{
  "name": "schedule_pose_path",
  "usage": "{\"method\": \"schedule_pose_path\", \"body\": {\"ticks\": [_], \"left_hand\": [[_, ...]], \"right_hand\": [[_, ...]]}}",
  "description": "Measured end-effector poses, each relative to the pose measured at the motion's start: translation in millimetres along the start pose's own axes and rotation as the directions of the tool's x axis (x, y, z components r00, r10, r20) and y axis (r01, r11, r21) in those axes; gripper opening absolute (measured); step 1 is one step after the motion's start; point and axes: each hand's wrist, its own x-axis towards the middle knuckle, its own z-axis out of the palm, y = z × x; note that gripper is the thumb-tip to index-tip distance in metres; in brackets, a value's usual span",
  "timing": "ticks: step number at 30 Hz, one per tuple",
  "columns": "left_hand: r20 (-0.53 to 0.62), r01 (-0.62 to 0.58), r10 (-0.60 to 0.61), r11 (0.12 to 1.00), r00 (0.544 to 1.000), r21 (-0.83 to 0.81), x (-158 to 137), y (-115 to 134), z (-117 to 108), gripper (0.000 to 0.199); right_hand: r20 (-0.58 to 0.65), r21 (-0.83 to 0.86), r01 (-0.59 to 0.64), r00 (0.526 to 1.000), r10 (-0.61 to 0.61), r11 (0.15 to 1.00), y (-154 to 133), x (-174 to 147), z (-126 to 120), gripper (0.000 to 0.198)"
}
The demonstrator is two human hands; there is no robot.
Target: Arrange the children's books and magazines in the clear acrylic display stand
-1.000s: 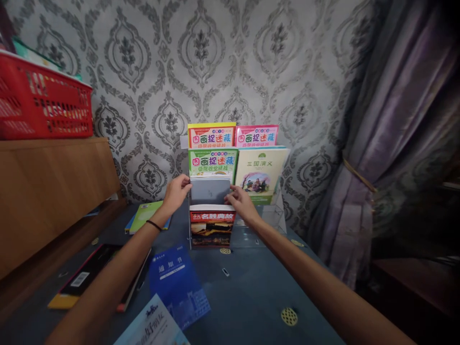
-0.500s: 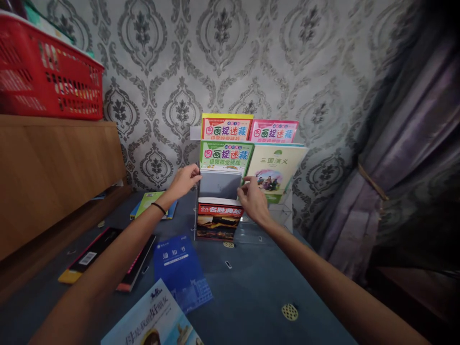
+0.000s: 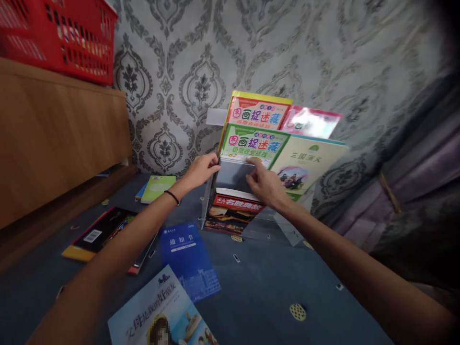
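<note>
A thin grey book [image 3: 232, 175] stands in a clear plastic rack [image 3: 287, 229], in front of a green picture-puzzle book [image 3: 251, 143] and behind a red-titled book [image 3: 233, 213]. At its left edge, my left hand [image 3: 201, 170] has its fingers pinched together. My right hand [image 3: 266, 183] is at its upper right, index finger along the top edge and the other fingers curled. A cream book [image 3: 305, 165] fills the slot to the right. Further back stand a red-and-yellow book [image 3: 258, 112] and a pink book [image 3: 312, 120].
On the dark blue surface lie a blue booklet [image 3: 190, 261], a light-blue storybook [image 3: 161, 311], black-covered books [image 3: 104, 232] and a green book [image 3: 158, 188]. A wooden cabinet [image 3: 64, 139] with a red basket [image 3: 82, 43] stands left. A curtain [image 3: 406, 177] hangs right.
My view has tilted and shifted, so the rack appears further right and slanted. My right hand has moved from the grey book's right side up to its top edge. My left hand stays at the left edge.
</note>
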Motion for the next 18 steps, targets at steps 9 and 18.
{"method": "schedule_pose_path", "body": {"ticks": [9,18], "left_hand": [[0.188,0.004,-0.047,0.975,0.981,0.224,-24.1,-12.3,2.1,0.021],[0.034,0.023,-0.032,0.972,0.999,0.234,-46.9,-2.7,24.1,0.045]], "right_hand": [[-0.041,-0.043,-0.045,0.998,0.043,0.998,6.5,-1.6,8.6,0.055],[-0.063,-0.066,-0.037,0.997,0.033,0.997,9.1,-0.5,11.6,0.053]]}}
